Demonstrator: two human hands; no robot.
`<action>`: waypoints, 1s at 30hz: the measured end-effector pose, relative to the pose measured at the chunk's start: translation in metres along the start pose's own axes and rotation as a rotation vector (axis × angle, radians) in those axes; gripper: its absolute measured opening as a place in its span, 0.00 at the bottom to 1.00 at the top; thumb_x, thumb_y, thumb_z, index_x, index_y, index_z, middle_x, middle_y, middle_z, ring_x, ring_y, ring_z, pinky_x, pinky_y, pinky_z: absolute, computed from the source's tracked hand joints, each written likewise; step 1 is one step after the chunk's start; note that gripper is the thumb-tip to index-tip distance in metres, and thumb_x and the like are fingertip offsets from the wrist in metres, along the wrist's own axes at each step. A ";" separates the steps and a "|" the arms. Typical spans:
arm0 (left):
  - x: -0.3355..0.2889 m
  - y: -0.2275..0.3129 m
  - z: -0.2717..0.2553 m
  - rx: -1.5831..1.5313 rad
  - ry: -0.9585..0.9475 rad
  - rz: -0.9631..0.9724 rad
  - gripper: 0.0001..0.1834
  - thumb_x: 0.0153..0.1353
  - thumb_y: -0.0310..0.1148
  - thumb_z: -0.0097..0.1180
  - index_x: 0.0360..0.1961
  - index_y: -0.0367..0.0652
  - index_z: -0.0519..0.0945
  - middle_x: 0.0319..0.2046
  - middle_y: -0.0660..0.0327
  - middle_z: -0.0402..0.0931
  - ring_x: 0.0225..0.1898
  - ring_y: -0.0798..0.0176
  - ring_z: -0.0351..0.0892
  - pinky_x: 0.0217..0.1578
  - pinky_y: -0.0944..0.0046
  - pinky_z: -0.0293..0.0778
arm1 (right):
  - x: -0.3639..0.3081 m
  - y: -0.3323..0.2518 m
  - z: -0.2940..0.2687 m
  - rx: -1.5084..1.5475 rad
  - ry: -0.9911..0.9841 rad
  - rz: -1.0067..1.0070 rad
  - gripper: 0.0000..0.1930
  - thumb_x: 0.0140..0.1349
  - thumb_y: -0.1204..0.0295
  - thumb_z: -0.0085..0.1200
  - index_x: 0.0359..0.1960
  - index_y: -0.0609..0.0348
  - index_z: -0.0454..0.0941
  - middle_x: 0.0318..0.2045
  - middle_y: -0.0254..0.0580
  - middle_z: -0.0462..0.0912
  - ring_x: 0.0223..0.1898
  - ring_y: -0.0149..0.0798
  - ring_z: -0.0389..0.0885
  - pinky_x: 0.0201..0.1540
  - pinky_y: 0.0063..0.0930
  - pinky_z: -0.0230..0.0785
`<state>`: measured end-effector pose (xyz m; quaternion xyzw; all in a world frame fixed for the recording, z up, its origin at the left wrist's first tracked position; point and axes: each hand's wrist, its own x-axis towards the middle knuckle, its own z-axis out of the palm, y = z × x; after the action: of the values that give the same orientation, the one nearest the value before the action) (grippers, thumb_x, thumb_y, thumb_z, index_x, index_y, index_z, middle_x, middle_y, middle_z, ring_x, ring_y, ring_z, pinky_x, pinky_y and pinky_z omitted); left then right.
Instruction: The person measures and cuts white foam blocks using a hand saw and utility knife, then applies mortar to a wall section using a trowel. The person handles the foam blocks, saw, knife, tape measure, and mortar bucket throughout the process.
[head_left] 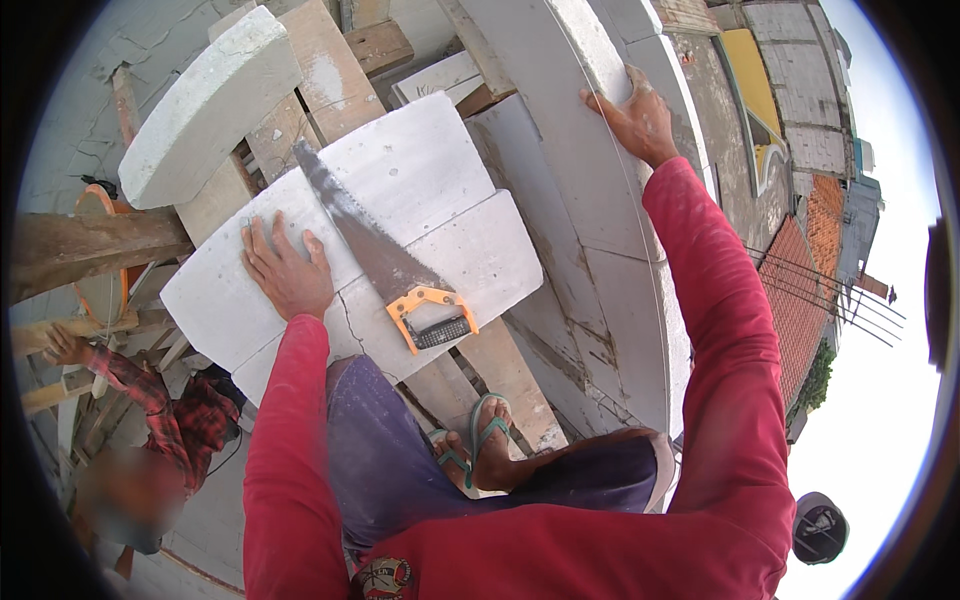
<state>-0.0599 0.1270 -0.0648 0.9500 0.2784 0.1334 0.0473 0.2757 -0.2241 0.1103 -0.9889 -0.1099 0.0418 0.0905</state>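
Observation:
My left hand (pixel 288 268) lies flat with spread fingers on a white lightweight block (pixel 250 315). A handsaw (pixel 370 225) with a toothed, stained blade and an orange-and-black handle rests across the white blocks, right of that hand. Nothing holds the saw. A crack runs down the block near my left wrist. Up at the right, my right hand (pixel 642 118) rests on the top edge of a white block wall (pixel 620 225), its fingers stretched over the edge beside a thin string (pixel 580 60).
A curved white block piece (pixel 205 110) lies on the wooden planks (pixel 325 75) at the upper left. Below, my sandalled feet (pixel 490 445) stand on planks. A co-worker in a checked shirt (pixel 205 425) is lower left, among timber beams (pixel 100 250). Rooftops (pixel 800 290) lie beyond the wall.

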 end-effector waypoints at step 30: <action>0.178 0.277 0.079 -1.483 -0.866 -0.594 0.44 0.78 0.57 0.48 0.81 0.39 0.51 0.77 0.40 0.55 0.78 0.42 0.58 0.78 0.51 0.55 | 0.010 0.045 0.003 0.207 -0.172 -0.185 0.58 0.52 0.37 0.67 0.73 0.72 0.61 0.52 0.71 0.84 0.56 0.62 0.85 0.60 0.48 0.77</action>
<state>0.2497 -0.0107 -0.0548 0.5320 0.3123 -0.1080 0.7796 0.2944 -0.2644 0.0988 -0.9528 -0.2029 0.1289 0.1855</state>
